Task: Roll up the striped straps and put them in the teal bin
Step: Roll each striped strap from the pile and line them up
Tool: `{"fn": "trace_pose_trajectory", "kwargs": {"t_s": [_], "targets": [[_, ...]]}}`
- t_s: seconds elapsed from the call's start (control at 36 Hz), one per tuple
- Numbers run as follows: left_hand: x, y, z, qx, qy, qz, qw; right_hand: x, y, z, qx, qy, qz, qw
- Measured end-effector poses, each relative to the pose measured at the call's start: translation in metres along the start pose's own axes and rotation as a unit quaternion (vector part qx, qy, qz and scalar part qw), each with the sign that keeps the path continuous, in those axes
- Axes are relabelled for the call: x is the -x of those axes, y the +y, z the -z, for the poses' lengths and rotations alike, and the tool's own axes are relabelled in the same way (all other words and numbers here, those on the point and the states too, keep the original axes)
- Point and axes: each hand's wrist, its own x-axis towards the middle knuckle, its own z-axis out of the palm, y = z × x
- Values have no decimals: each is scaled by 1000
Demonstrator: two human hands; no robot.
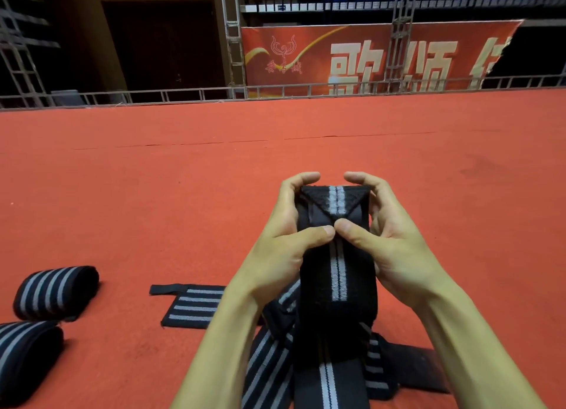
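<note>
Both hands hold a black strap with grey centre stripes [337, 274] in front of me above the red carpet. My left hand [284, 240] grips its left side and my right hand [386, 240] grips its right side, thumbs meeting on the folded top end. The rest of this strap hangs down toward me. Several loose striped straps [269, 365] lie on the carpet beneath it, and one flat striped strap [193, 307] lies to the left. Two rolled striped straps sit at the left: one [56, 292] farther, one [24, 356] nearer. No teal bin is in view.
Red carpet [275, 151] stretches ahead to a low metal railing [275, 91]. Behind it stand a red banner [367, 59] with white characters, metal trusses and a dark doorway [162, 47].
</note>
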Motion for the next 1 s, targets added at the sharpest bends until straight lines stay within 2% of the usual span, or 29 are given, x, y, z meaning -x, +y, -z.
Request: {"fn": "trace_pose_trajectory", "kwargs": {"t_s": [0.11, 0.25, 0.42, 0.53, 0.61, 0.78, 1.0], "targets": [[1, -1, -5, -43, -4, -23, 999, 1, -1, 2, 32, -22, -8, 999], [-2, -2, 1, -71, 20, -49, 996, 0, -1, -3, -49, -21, -29, 998], [-4, -2, 0, -155, 72, -141, 975, 2, -7, -5, -117, -32, -68, 990], [-5, -2, -5, -195, 45, -167, 965, -1, -3, -10, -48, 24, -49, 997], [-4, -4, -7, -191, 37, -162, 968, -2, -3, -13, -30, 57, -32, 997], [-4, -3, -8, -165, 59, -119, 977, -1, -7, -10, -42, 46, 7, 998], [1, 0, -4, -43, -36, 12, 998, -3, -1, -4, -27, 64, 29, 997]]}}
